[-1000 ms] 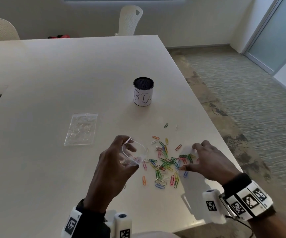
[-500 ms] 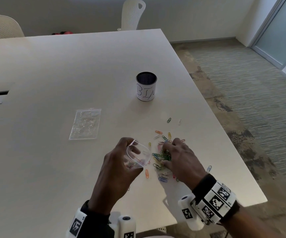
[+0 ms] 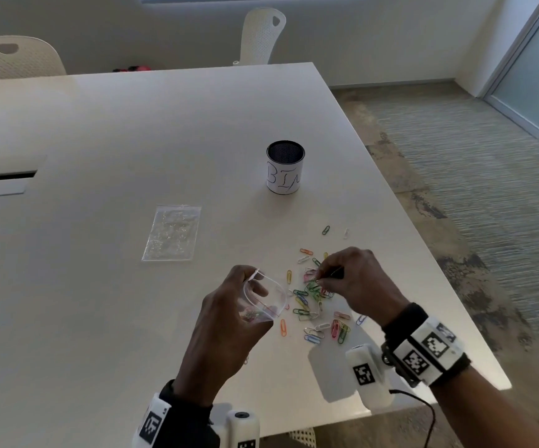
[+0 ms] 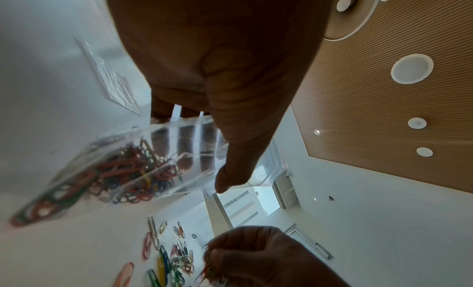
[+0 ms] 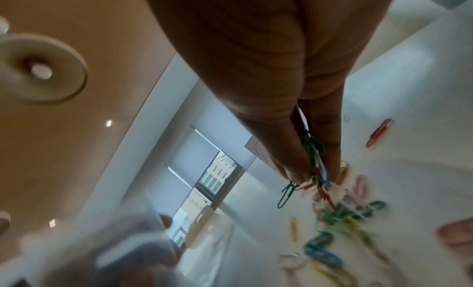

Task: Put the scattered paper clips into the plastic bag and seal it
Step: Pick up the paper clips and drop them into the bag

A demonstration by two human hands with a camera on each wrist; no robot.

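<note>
My left hand (image 3: 229,318) grips a clear plastic bag (image 3: 263,299) with its mouth held open; the left wrist view shows several coloured clips inside the bag (image 4: 115,170). Coloured paper clips (image 3: 313,305) lie scattered on the white table (image 3: 100,140) just right of the bag. My right hand (image 3: 355,279) hovers over that pile and pinches a small bunch of clips (image 5: 316,163) between thumb and fingers, a green one dangling below. Loose clips (image 5: 332,226) lie under it on the table.
A second clear bag (image 3: 172,232) lies flat to the left. A black mesh cup (image 3: 285,167) with a white label stands behind the pile. Two stray clips (image 3: 326,230) lie between cup and pile. The table's right edge (image 3: 439,286) runs close by.
My right hand swept left across the pile, closed on a bunch of clips and lifted it slightly. The left hand kept the open bag in place.
</note>
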